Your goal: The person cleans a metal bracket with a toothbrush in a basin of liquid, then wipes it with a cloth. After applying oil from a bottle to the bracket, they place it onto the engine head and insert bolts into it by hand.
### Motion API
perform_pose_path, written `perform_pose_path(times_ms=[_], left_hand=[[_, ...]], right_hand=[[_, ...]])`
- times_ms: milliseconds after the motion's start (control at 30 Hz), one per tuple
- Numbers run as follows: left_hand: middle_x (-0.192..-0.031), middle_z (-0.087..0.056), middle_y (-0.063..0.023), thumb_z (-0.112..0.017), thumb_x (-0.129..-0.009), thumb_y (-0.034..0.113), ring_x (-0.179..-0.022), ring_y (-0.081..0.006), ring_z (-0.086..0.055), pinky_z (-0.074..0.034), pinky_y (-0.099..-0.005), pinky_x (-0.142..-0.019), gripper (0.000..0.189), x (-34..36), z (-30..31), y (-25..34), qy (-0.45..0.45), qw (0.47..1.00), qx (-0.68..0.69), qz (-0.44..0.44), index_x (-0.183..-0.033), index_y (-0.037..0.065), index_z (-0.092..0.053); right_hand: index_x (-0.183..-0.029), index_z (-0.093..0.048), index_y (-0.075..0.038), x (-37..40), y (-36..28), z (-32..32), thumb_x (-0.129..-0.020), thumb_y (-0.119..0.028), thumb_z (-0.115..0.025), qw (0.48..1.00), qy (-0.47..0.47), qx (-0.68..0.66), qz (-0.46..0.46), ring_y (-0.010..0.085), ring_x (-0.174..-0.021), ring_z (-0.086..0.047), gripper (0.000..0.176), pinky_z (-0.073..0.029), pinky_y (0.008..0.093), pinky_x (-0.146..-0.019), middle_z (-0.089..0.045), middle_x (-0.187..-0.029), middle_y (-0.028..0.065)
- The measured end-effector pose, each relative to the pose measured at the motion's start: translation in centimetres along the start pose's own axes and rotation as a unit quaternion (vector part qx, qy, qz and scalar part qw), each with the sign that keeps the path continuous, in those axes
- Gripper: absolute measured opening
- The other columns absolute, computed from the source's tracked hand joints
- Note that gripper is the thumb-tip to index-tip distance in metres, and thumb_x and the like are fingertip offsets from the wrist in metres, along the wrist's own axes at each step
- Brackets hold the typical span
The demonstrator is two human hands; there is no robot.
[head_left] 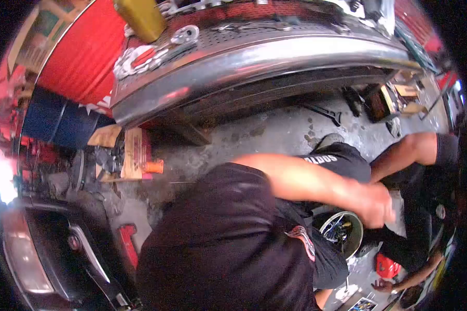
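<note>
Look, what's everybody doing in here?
This is a workshop. A person in a black shirt stretches a bare arm across, and the hand is right over a round bucket with bits inside. The hand is too blurred to tell if it holds anything. A second person at the right reaches an arm toward the same spot. A big shiny metal bumper sits above the stained concrete floor.

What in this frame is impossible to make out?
- Head view: the hand over the bucket is motion-blurred; open or shut cannot be told.
- Bucket contents: partly covered by that hand and the black shirt.
- Another hand near the bottom edge: small and dim.
- Dark floor tool: too small to identify.
</note>
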State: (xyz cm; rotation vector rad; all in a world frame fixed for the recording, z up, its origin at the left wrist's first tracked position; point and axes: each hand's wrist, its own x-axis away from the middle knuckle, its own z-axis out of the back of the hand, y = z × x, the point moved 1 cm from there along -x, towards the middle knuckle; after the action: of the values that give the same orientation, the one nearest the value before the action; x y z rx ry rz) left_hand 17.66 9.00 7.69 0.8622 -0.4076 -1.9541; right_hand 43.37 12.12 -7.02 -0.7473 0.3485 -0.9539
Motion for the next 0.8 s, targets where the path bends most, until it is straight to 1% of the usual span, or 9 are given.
perform_pose_path(times_ms=[100, 200, 333, 467, 500, 533, 600, 700, 800], left_hand=[[-0.072, -0.063, -0.0177, -0.055, -0.082, 0.026, -0.070, -0.0381, -0.065, -0.052, -0.0487, -0.061, 0.017, 11.5, 10.0, -2.1, 0.223, 0.950, -0.134, 0.171, -0.081, 0.010, -0.059], [-0.080, -0.065, -0.0172, -0.056, -0.092, 0.027, -0.076, -0.0385, -0.065, -0.052, -0.0477, -0.065, 0.018, 26.2, 13.6, -2.6, 0.298, 0.865, -0.157, 0.371, -0.096, 0.010, -0.061], [-0.079, -0.063, -0.0224, -0.054, -0.094, 0.031, -0.079, -0.0438, -0.062, -0.048, -0.0524, -0.068, 0.025, 42.1, 8.4, -0.3, 0.171, 0.724, -0.195, 0.639, -0.091, 0.007, -0.058], [-0.089, -0.068, -0.0197, -0.052, -0.092, 0.035, -0.087, -0.0407, -0.064, -0.051, -0.0503, -0.076, 0.032, 56.3, 3.3, 1.4, 0.087, 0.642, -0.202, 0.734, -0.089, 0.007, -0.068], [-0.092, -0.068, -0.0204, -0.053, -0.092, 0.036, -0.088, -0.0398, -0.065, -0.051, -0.0503, -0.076, 0.033, 58.8, 3.0, 2.3, 0.166, 0.594, -0.211, 0.759, -0.091, 0.009, -0.071], [-0.097, -0.067, -0.0226, -0.052, -0.092, 0.037, -0.090, -0.0397, -0.065, -0.051, -0.0495, -0.078, 0.035, 61.1, 3.1, 2.7, 0.164, 0.489, -0.199, 0.833, -0.094, 0.008, -0.072], [-0.090, -0.069, -0.0198, -0.052, -0.092, 0.035, -0.087, -0.0357, -0.067, -0.052, -0.0457, -0.079, 0.037, 62.9, 3.4, 4.7, 0.167, 0.403, -0.281, 0.855, -0.086, 0.004, -0.072], [-0.089, -0.069, -0.0185, -0.056, -0.089, 0.032, -0.087, -0.0333, -0.068, -0.053, -0.0442, -0.080, 0.031, 68.6, 0.7, 4.0, 0.098, 0.360, -0.316, 0.872, -0.083, 0.005, -0.071], [-0.094, -0.069, -0.0197, -0.057, -0.088, 0.030, -0.091, -0.0344, -0.067, -0.053, -0.0442, -0.083, 0.029, 66.6, 1.5, 4.0, 0.139, 0.382, -0.221, 0.887, -0.085, 0.004, -0.070]], right_hand=[[-0.119, -0.055, 0.004, -1.3, -0.8, 0.4, -0.080, -0.014, -0.064, 0.999, -0.015, 0.027, 0.022, 0.0332, -0.088, -0.064, 0.043, -0.051, 0.0404, -0.075, -0.068, -0.098, 0.0228], [-0.119, -0.055, 0.003, -1.2, -0.9, -0.7, -0.080, -0.014, -0.064, 0.998, -0.043, 0.038, 0.026, 0.0331, -0.087, -0.064, 0.043, -0.051, 0.0404, -0.074, -0.068, -0.098, 0.0228], [-0.119, -0.055, 0.003, 1.9, -0.2, -3.0, -0.080, -0.013, -0.064, 0.995, -0.090, 0.047, 0.009, 0.0329, -0.087, -0.064, 0.043, -0.051, 0.0404, -0.074, -0.067, -0.098, 0.0227], [-0.119, -0.055, 0.003, 3.7, -0.2, -3.2, -0.080, -0.013, -0.064, 0.992, -0.112, 0.064, -0.004, 0.0328, -0.087, -0.064, 0.043, -0.051, 0.0404, -0.074, -0.067, -0.098, 0.0226], [-0.119, -0.055, 0.003, 3.2, -0.4, -2.7, -0.080, -0.013, -0.064, 0.992, -0.105, 0.068, -0.001, 0.0327, -0.087, -0.063, 0.043, -0.051, 0.0404, -0.074, -0.067, -0.098, 0.0226], [-0.119, -0.055, 0.003, 2.4, -0.6, -2.0, -0.080, -0.013, -0.064, 0.992, -0.099, 0.072, 0.002, 0.0327, -0.086, -0.063, 0.043, -0.051, 0.0404, -0.074, -0.067, -0.098, 0.0226], [-0.119, -0.055, 0.003, 1.7, -1.1, -0.6, -0.081, -0.013, -0.063, 0.994, -0.081, 0.079, -0.001, 0.0326, -0.086, -0.063, 0.043, -0.051, 0.0404, -0.074, -0.067, -0.097, 0.0225], [-0.119, -0.055, 0.003, 2.3, -0.1, 0.4, -0.081, -0.013, -0.063, 0.993, -0.067, 0.097, -0.025, 0.0325, -0.086, -0.063, 0.043, -0.051, 0.0404, -0.074, -0.067, -0.097, 0.0225], [-0.119, -0.055, 0.003, 5.8, 2.2, -0.7, -0.081, -0.013, -0.063, 0.988, -0.091, 0.103, -0.070, 0.0324, -0.086, -0.063, 0.042, -0.051, 0.0404, -0.074, -0.067, -0.097, 0.0224]])
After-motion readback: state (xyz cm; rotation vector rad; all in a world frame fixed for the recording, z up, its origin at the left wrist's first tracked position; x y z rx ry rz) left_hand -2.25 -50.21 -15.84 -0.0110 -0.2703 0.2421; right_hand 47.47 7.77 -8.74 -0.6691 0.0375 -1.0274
